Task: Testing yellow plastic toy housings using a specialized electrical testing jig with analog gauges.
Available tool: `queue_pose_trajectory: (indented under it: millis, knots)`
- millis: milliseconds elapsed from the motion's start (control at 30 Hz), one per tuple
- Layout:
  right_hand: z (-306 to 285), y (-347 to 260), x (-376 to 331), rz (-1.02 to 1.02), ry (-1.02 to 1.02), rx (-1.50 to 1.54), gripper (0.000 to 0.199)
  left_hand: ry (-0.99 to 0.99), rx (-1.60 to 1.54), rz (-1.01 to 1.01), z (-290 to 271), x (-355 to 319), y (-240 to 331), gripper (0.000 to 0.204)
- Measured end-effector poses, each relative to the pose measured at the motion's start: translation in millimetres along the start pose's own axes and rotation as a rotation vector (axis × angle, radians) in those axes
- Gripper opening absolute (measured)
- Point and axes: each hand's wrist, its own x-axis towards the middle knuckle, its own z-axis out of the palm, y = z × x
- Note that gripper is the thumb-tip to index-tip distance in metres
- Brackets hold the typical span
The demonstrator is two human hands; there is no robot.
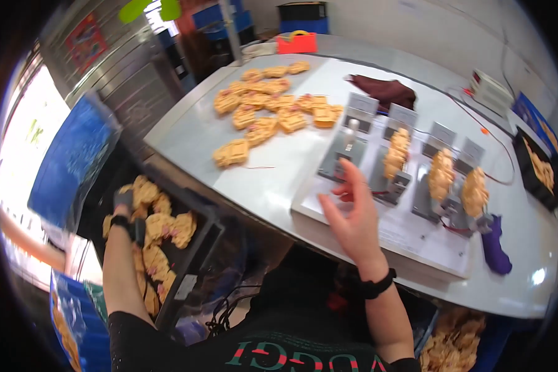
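Note:
My left hand (123, 199) is down in a black bin (199, 243) among yellow molded plastic parts (157, 228). Blur and the parts around it hide its fingers, so whether it grips one I cannot tell. Over the near left edge of a white fixture board (431, 253), my right hand (355, 220) has thumb and fingers apart, holding nothing. Its fingertips are close to the leftmost metal fixture (341, 155), where a white-tipped post shows with no yellow part on it. To the right, three more fixtures each bear an upright yellow part (397, 154).
Many yellow parts (254, 99) lie spread on the white table (192, 133). Behind the board is a dark brown cloth (387, 92); a purple object (495, 247) lies at its right. A black tray (533, 167), a red tape dispenser (296, 43) and a white box with wires (491, 90) stand farther off.

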Motion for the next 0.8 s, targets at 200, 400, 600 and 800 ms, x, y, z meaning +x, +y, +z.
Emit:
queue_pose_trajectory:
  millis: [200, 400, 600, 800]
  knots:
    - [-18, -1, -20, -0.040, 0.108, -0.263, 0.062, 0.601, 0.021, -0.423, 34, -16, 191, 0.068]
    - [-61, -25, -37, -0.050, 0.102, -0.632, 0.029, 0.569, -0.592, 0.503, -18, -65, 388, 0.053]
    - [-86, -8, -40, 0.032, -0.003, -0.822, 0.008, 0.106, -1.034, 1.025, -14, -248, 591, 0.052]
    - [-83, -6, -38, 0.038, 0.023, -0.789, 0.008, 0.218, -0.891, 0.941, 4, -274, 608, 0.051]
